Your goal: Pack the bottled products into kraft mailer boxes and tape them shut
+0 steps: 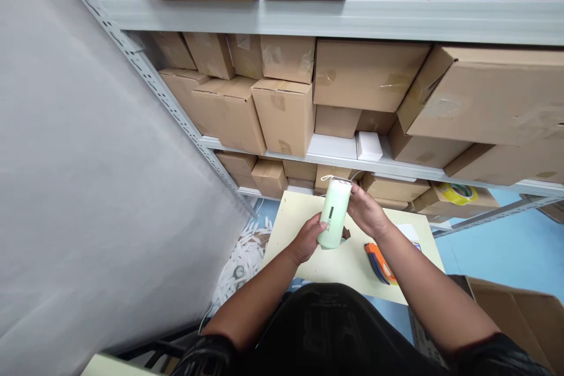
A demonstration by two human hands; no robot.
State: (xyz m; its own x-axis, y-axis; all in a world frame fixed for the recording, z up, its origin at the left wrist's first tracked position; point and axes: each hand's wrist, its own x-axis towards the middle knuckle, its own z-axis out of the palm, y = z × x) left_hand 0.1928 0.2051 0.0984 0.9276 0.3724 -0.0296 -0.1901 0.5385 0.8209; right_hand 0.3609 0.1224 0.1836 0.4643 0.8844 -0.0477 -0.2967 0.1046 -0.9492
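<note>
A pale green cylindrical container (335, 217) with dark lettering is held tilted above a small cream table. My left hand (307, 238) is closed around its lower left side, the thumb lying on the front. My right hand (366, 210) grips the upper right edge near the rim, with some fingers hidden behind the container. A thin white loop (326, 177) sticks out at the top left. Below my right forearm, an orange and blue tape dispenser (379, 264) lies on the table (286, 217). A small dark brown thing (346, 234) shows partly behind the container.
Metal shelves (308, 14) full of cardboard boxes (282, 117) stand ahead. A yellow tape roll (458, 193) rests on a low box at right. White paper strips (240, 258) cover the floor at left, by a grey wall (110, 188). An open carton (515, 317) stands at lower right.
</note>
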